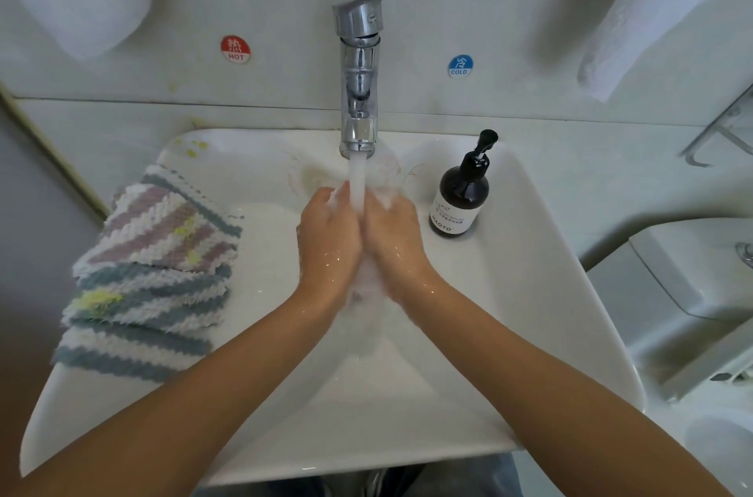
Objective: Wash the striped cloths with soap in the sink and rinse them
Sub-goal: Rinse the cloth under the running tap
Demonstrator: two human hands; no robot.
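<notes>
Several striped cloths [150, 276] lie stacked on the left rim of the white sink [529, 293], a pink-and-white one on top of blue-and-white ones, with yellow stains. My left hand [328, 244] and my right hand [393, 242] are pressed side by side over the basin, wet, under the running stream from the chrome tap [358, 89]. White foam and water show at the fingertips and between the palms. No cloth is visible in either hand. A dark soap bottle [460, 199] with a black pump stands on the right rim, close to my right hand.
The tap lever points to the back right. Hot and cold stickers are on the wall behind. A white towel [652, 16] hangs at the upper right, and another white fixture [692, 284] sits right of the sink.
</notes>
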